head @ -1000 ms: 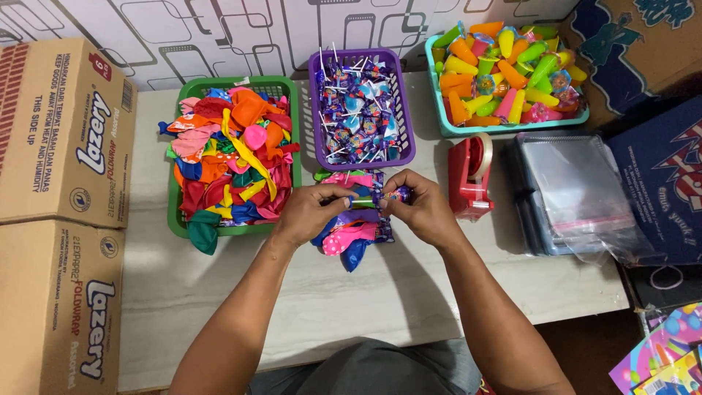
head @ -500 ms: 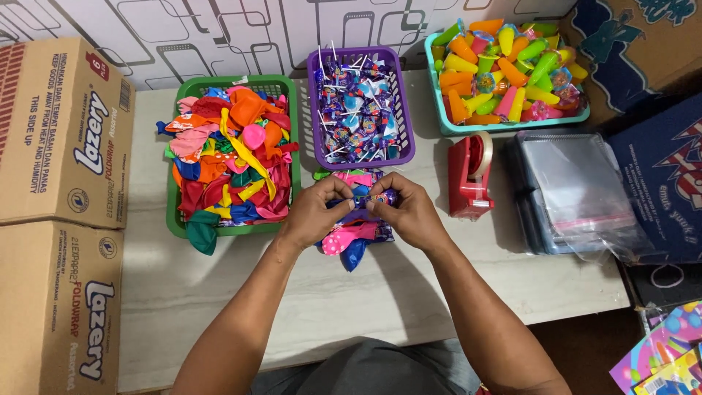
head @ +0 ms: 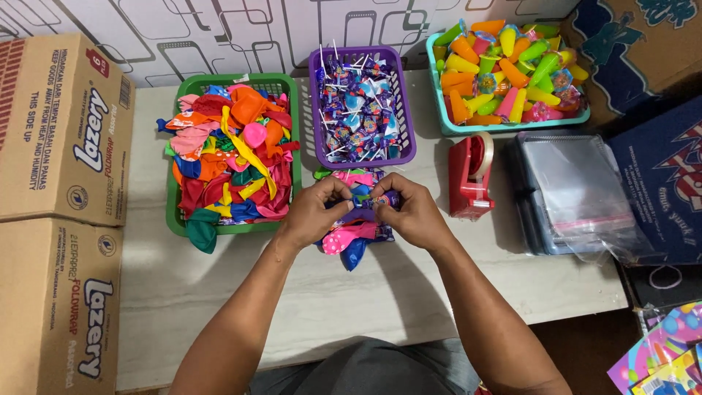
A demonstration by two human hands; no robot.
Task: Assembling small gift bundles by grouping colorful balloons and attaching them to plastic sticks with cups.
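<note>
Both hands meet over a small clear packet of balloons and sweets (head: pixel 356 235) lying on the pale table (head: pixel 219 292), just below the purple basket. My left hand (head: pixel 316 212) pinches the packet's top from the left. My right hand (head: pixel 411 211) grips the same top from the right, fingers curled around a purple-wrapped piece. Pink and blue balloons stick out under the hands. Whether the packet's mouth is closed is hidden by the fingers.
A green basket of loose balloons (head: pixel 228 157) stands left, a purple basket of lollipops (head: pixel 360 108) in the middle, a teal basket of coloured toys (head: pixel 509 72) right. A red tape dispenser (head: pixel 470 175), a tray of clear bags (head: pixel 574 194) and cardboard boxes (head: pixel 62 132) surround them.
The hands have stayed over the packet, shifting only slightly; the fingers have drawn closer together at its top.
</note>
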